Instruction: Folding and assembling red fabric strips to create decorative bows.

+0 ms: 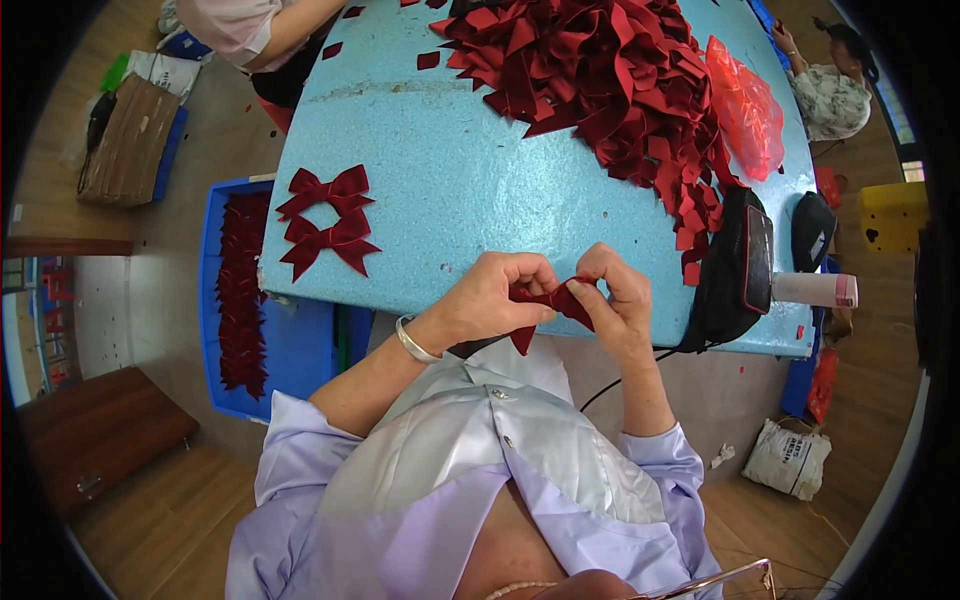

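Note:
Between my two hands, at the near edge of the table, is a dark red velvet bow [574,303]. My left hand [497,293] pinches its left side between thumb and fingers, and a pointed tail hangs below. On the right side of the bow, my right hand [615,300] is closed with its thumb pressed on the fabric. The middle of the bow is partly hidden by the fingers. To the left on the table lie two finished-looking red bows, an upper bow [325,192] and a lower bow [330,243], one touching the other.
A large heap of red velvet pieces [610,90] covers the far part of the blue table [430,200]. Beside it lie a red plastic bag [745,110] and a black pouch [735,270]. Rows of bows fill part of a blue crate [300,370] at left. Two other people sit farther off.

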Demonstrator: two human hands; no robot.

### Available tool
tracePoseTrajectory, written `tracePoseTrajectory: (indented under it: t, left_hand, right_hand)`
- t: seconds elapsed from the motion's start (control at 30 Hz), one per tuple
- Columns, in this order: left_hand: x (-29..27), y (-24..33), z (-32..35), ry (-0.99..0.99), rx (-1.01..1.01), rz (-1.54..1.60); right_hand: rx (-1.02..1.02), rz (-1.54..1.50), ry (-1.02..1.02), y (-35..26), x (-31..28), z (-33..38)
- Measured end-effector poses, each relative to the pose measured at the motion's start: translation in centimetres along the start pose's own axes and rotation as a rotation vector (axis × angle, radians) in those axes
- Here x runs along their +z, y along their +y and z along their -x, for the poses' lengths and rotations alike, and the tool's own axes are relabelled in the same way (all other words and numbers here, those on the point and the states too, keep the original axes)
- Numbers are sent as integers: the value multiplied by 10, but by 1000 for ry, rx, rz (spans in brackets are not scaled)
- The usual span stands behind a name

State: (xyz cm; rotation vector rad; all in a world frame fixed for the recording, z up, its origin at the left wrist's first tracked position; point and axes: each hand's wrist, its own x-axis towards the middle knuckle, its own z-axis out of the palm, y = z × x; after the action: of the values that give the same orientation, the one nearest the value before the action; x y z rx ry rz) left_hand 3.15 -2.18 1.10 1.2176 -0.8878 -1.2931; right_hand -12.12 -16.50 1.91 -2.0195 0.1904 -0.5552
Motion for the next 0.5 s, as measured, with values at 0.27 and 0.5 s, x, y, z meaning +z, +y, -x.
tracePoseTrajectory:
  t: [0.27, 0.5]
  left_hand:
    - [0, -2, 3, 30, -26, -3]
    - [2, 8, 4, 82, -135, 44]
  right_hand:
    - [281, -409, 155, 10, 7, 17]
    - [119, -153, 12, -1, -7, 10]
